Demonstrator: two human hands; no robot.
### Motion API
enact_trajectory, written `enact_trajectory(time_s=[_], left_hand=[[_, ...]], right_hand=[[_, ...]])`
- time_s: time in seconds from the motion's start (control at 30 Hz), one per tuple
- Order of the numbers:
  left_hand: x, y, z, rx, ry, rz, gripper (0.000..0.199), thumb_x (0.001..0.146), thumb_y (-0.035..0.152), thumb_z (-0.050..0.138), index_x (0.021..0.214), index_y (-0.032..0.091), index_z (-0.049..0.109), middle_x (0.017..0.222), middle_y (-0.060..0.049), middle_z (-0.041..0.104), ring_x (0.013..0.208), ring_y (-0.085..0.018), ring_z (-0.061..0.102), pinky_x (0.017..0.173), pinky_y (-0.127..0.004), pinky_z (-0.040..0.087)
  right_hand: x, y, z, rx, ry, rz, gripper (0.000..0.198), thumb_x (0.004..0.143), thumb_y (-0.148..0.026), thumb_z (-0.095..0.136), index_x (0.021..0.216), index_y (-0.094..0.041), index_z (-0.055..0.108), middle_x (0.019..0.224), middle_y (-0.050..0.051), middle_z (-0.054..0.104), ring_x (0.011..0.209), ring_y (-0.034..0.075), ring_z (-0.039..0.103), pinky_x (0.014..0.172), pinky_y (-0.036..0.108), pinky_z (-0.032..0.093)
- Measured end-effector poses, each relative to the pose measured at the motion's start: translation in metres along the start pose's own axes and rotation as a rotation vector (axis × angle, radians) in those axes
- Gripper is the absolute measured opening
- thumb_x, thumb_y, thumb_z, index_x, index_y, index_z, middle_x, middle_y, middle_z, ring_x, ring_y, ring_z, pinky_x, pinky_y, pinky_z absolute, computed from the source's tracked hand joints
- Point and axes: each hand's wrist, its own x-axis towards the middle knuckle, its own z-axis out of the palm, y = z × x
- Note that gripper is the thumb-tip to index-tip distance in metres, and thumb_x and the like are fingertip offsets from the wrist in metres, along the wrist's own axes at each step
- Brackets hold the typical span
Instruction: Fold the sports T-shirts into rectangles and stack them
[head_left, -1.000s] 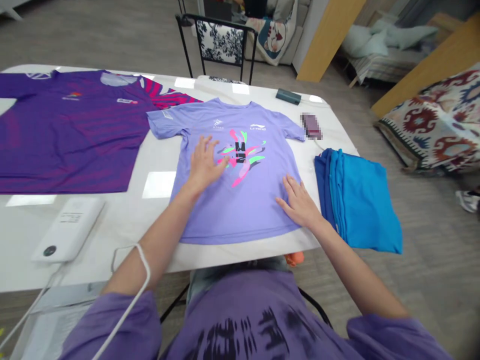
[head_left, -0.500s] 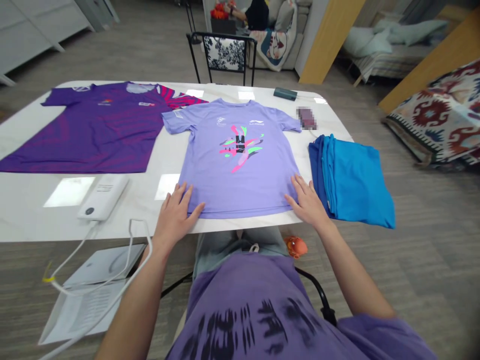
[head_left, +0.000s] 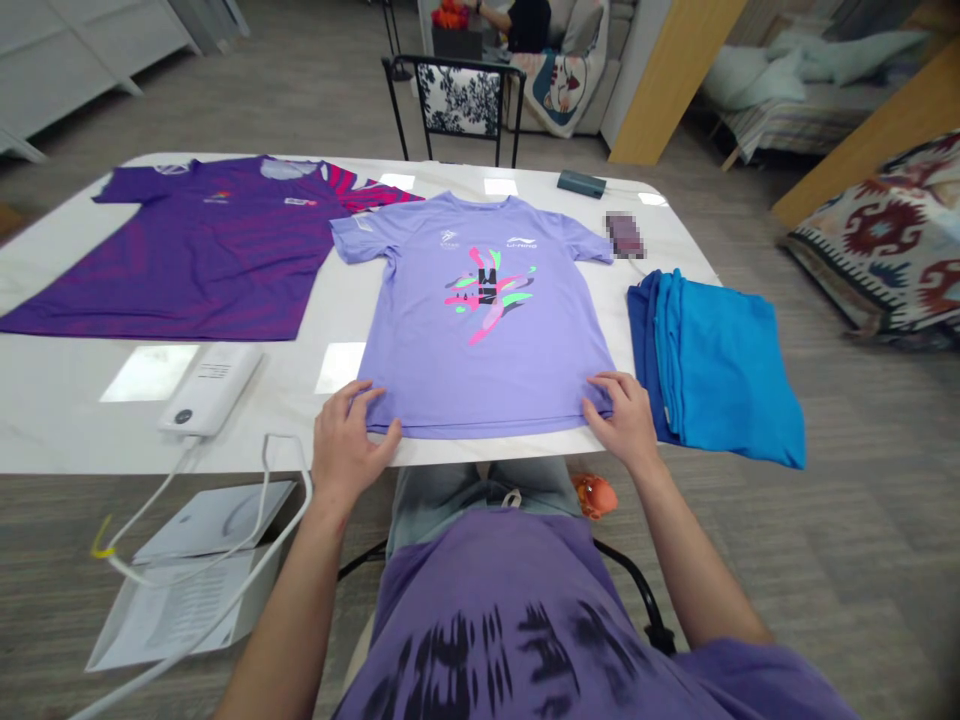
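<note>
A lavender T-shirt (head_left: 442, 360) with a bright splash print lies spread face up, its hem near the table's front edge. My left hand (head_left: 349, 440) touches its lower left corner, fingers slightly bent and the thumb apart from them. At the opposite bottom corner my right hand (head_left: 624, 418) rests the same way, fingertips and thumb on the fabric with a gap between them. Both hands look open. Just right of my right hand is a folded blue garment stack (head_left: 727, 370). A dark purple jersey (head_left: 225, 260) lies flat on the left.
On the white table (head_left: 60, 420) lie a white power bank-like device (head_left: 211, 390) with a cable, a dark case (head_left: 581, 184) and a pixelated item (head_left: 625, 236). An open white box (head_left: 195, 570) sits below the left edge. A chair (head_left: 459, 100) stands beyond; a person (head_left: 529, 25) is farther back.
My fingers have gone from lying flat to bent, and both hands have slid slightly toward the shirt's bottom corners. The whole view has shifted a little.
</note>
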Motion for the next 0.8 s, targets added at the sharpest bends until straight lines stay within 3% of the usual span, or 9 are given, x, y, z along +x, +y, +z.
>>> enact_trajectory(time_s=[0.1, 0.27, 0.7, 0.8], left_hand=[[0.0007, 0.0028, -0.0004, 0.004, -0.007, -0.009, 0.053, 0.106, 0.047, 0.065, 0.159, 0.04, 0.066, 0.161, -0.01, 0.068, 0.153, -0.039, 0.061, 0.129, -0.062, 0.049], [0.002, 0.0068, 0.0002, -0.002, 0.045, -0.039, 0.052, 0.106, 0.047, 0.065, 0.157, 0.042, 0.068, 0.156, -0.009, 0.07, 0.148, -0.039, 0.064, 0.126, -0.062, 0.052], [0.0001, 0.0041, 0.0006, 0.01, 0.014, 0.012, 0.042, 0.108, 0.049, 0.064, 0.147, 0.041, 0.077, 0.15, -0.008, 0.074, 0.141, -0.041, 0.064, 0.12, -0.063, 0.051], [0.0006, 0.0042, 0.0011, 0.018, 0.02, 0.015, 0.04, 0.109, 0.049, 0.064, 0.145, 0.039, 0.078, 0.149, -0.008, 0.075, 0.139, -0.04, 0.064, 0.118, -0.062, 0.051]], right_hand=[[0.0015, 0.0015, 0.0022, 0.004, -0.013, -0.002, 0.035, 0.106, -0.045, 0.063, 0.132, -0.032, 0.083, 0.139, 0.013, 0.076, 0.132, 0.038, 0.071, 0.113, 0.059, 0.058], [0.0024, 0.0004, 0.0016, 0.018, 0.002, 0.008, 0.033, 0.107, -0.046, 0.064, 0.129, -0.036, 0.085, 0.134, 0.012, 0.077, 0.129, 0.04, 0.071, 0.111, 0.061, 0.059], [0.0026, -0.0021, 0.0005, -0.016, -0.021, -0.017, 0.038, 0.109, -0.045, 0.061, 0.14, -0.035, 0.082, 0.137, 0.012, 0.077, 0.126, 0.039, 0.071, 0.11, 0.061, 0.058], [0.0025, -0.0016, 0.0008, -0.036, -0.021, -0.035, 0.034, 0.11, -0.044, 0.062, 0.134, -0.034, 0.084, 0.136, 0.012, 0.076, 0.125, 0.038, 0.071, 0.109, 0.059, 0.058]])
